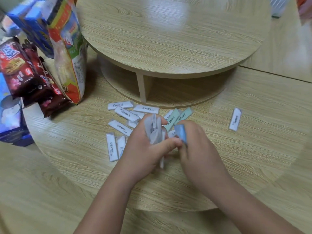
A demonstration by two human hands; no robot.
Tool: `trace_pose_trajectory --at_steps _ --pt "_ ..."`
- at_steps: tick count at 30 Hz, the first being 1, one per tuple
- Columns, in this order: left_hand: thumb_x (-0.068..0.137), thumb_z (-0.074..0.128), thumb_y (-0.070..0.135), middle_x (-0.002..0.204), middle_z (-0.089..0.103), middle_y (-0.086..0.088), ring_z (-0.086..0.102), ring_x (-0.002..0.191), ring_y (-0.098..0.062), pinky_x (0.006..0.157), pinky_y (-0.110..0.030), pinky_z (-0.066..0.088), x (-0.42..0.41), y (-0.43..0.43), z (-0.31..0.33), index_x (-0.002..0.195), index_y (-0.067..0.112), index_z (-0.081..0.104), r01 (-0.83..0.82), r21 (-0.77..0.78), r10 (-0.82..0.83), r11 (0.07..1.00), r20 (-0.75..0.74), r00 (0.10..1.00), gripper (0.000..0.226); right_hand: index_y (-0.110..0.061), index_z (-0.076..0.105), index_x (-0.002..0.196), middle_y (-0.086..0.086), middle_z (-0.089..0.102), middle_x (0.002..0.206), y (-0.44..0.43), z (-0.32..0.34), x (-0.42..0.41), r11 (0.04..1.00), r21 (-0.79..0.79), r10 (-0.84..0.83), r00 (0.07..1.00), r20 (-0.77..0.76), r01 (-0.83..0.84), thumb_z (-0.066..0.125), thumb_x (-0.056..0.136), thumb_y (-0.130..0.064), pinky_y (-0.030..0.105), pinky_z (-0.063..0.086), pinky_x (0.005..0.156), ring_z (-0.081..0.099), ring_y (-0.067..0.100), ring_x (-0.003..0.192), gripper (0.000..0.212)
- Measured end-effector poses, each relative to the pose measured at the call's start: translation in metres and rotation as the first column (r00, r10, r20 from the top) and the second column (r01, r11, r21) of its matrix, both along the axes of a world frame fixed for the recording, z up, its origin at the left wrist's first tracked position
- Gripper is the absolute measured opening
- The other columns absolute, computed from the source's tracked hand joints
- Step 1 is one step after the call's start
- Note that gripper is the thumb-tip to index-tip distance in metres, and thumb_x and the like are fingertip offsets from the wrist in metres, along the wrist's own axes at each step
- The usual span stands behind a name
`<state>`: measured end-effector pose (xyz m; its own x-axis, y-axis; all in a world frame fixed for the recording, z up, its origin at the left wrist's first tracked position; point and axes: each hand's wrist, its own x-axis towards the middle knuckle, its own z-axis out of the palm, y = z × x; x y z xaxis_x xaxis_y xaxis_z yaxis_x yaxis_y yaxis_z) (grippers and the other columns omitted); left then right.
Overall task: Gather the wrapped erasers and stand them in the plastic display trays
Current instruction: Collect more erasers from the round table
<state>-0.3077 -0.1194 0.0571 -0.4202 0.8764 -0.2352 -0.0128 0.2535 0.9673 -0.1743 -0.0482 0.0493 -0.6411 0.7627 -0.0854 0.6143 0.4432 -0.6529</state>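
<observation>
Curled round a bundle of white erasers [154,130], the left hand [143,149] collects while the right hand [194,144] pinches a blue eraser [181,134] beside it; gathering seems midway, and next the loose erasers [125,114] on the table [244,157] need picking up.

We see everything through one wide-angle camera worn on the head, looking forward and steeply down onto the bench [253,157]. It sits close: the left hand [143,147] and right hand [194,146] fill the middle of the frame, with both forearms running in from the bottom edge. The erasers [124,113] lie just beyond the hands, near centre. Further ahead, the round wooden shelf [168,39] takes up the top of the frame, and the snack packets [67,56] crowd the left edge. Straight lines bow toward the borders, and the corners blur.
</observation>
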Motion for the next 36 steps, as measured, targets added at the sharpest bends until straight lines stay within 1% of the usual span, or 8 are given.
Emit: trace_pose_trajectory --at_steps 4,9,16,22,24,29,34,36 --pt "0.059 0.087 0.037 0.084 0.070 0.005 0.068 0.077 -0.008 0.066 -0.021 0.053 -0.001 0.002 0.000 0.094 0.041 0.058 -0.011 -0.026 0.009 1.000 -0.060 0.998 0.047 -0.041 0.036 0.119 -0.024 0.038 0.105 0.000 0.005 -0.010 0.988 -0.128 0.087 0.996 -0.033 -0.090 0.046 0.092 -0.027 0.006 0.038 0.076 0.042 -0.005 0.097 0.032" --pt "0.071 0.083 0.026 0.083 0.067 -0.001 0.066 0.076 -0.011 0.066 -0.022 0.051 -0.003 0.006 -0.001 0.100 0.017 0.060 -0.003 0.014 0.003 1.000 -0.017 1.000 0.039 -0.033 0.038 0.139 -0.013 0.042 0.122 -0.001 0.004 -0.006 0.953 -0.247 0.139 0.977 -0.161 -0.176 0.047 0.090 -0.013 0.015 0.039 0.095 0.040 -0.006 0.117 0.054" --pt "0.081 0.079 0.013 0.088 0.070 0.000 0.069 0.077 -0.007 0.064 -0.016 0.052 0.004 0.013 0.000 0.110 0.019 0.061 -0.193 0.091 0.194 0.977 -0.006 0.981 0.035 -0.036 0.029 0.151 -0.021 0.037 0.137 -0.005 0.005 -0.002 0.877 -0.456 -0.027 0.935 -0.355 -0.148 0.044 0.099 -0.007 0.013 0.036 0.106 0.038 -0.010 0.129 0.062" --pt "0.075 0.083 0.022 0.078 0.067 0.000 0.067 0.070 -0.012 0.063 -0.023 0.055 0.014 0.018 0.003 0.108 0.023 0.059 -0.318 0.153 0.307 0.936 0.088 0.948 0.040 -0.030 0.043 0.145 -0.015 0.047 0.130 -0.012 0.006 -0.004 0.975 -0.221 -0.080 0.901 -0.427 -0.018 0.048 0.100 -0.004 0.011 0.041 0.095 0.048 0.003 0.125 0.052" --pt "0.070 0.083 0.027 0.081 0.067 0.000 0.068 0.073 -0.014 0.063 -0.025 0.056 0.019 0.021 0.002 0.112 0.022 0.058 -0.338 0.136 0.313 0.931 0.178 0.933 0.049 -0.038 0.047 0.138 -0.013 0.042 0.134 -0.018 0.007 -0.010 0.960 -0.281 -0.142 0.864 -0.484 0.000 0.046 0.100 -0.002 0.011 0.042 0.095 0.046 0.002 0.127 0.053" --pt "0.070 0.084 0.027 0.086 0.068 -0.011 0.071 0.081 -0.027 0.070 -0.032 0.057 0.020 0.024 -0.002 0.113 0.018 0.058 -0.362 0.135 0.313 0.923 0.285 0.906 0.051 -0.045 0.054 0.130 -0.028 0.028 0.150 -0.027 0.010 -0.016 0.781 -0.614 -0.335 0.756 -0.563 -0.111 0.042 0.086 -0.009 0.011 0.039 0.103 0.033 -0.010 0.136 0.057" --pt "0.070 0.079 0.022 0.080 0.068 0.004 0.068 0.075 -0.011 0.066 -0.025 0.055 0.008 0.020 -0.004 0.104 0.019 0.060 -0.272 0.109 0.262 0.956 0.095 0.960 0.039 -0.014 0.043 0.145 0.002 0.047 0.149 -0.011 0.007 -0.011 0.415 -0.783 -0.460 0.636 -0.620 -0.463 0.030 0.084 -0.006 0.034 0.031 0.116 0.042 0.014 0.139 0.062" --pt "0.068 0.078 0.024 0.075 0.065 0.010 0.065 0.068 -0.004 0.061 -0.019 0.052 -0.001 0.016 -0.002 0.097 0.026 0.061 -0.220 0.094 0.224 0.971 -0.042 0.974 0.034 -0.020 0.054 0.138 -0.001 0.051 0.147 0.002 0.004 -0.004 0.519 -0.757 -0.342 0.715 -0.609 -0.397 0.032 0.087 -0.006 0.030 0.033 0.115 0.042 0.011 0.139 0.057"
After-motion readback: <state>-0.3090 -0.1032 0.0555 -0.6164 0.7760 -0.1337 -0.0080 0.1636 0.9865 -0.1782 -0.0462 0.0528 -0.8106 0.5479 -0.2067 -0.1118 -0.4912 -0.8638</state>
